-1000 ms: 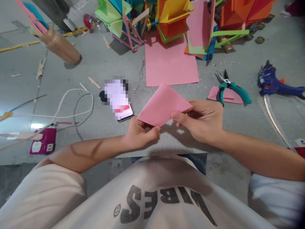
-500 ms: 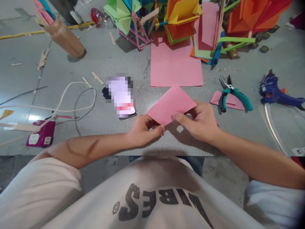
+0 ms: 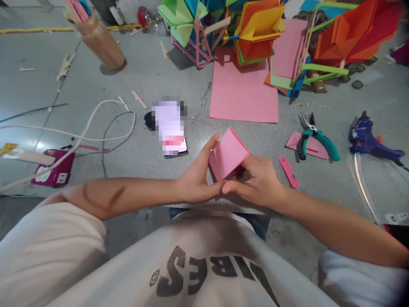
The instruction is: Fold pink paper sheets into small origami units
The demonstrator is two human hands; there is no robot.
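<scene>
A small piece of folded pink paper point(image 3: 228, 153) is tilted up between my two hands, near the table's front edge. My left hand point(image 3: 196, 179) grips its left side, with one finger along the upper left edge and the thumb low by the bottom corner. On the lower right, my right hand point(image 3: 260, 179) has hold of the paper; its thumb lies near the bottom corner, close to the left thumb. The right fingers are partly hidden behind the paper. A larger pink sheet point(image 3: 244, 102) lies flat just beyond.
Right of my hands lie a pink utility knife point(image 3: 289, 172), teal-handled pliers point(image 3: 329, 147) on a pink paper scrap, and a blue glue gun point(image 3: 364, 136). A phone point(image 3: 169, 123) and white cable point(image 3: 92, 113) are leftward. Colourful folded-paper pieces point(image 3: 260, 25) stand behind.
The pink paper has been turned and now shows a narrower face with a folded edge. My left hand has moved up along its left side. The view has shifted, revealing the pink knife.
</scene>
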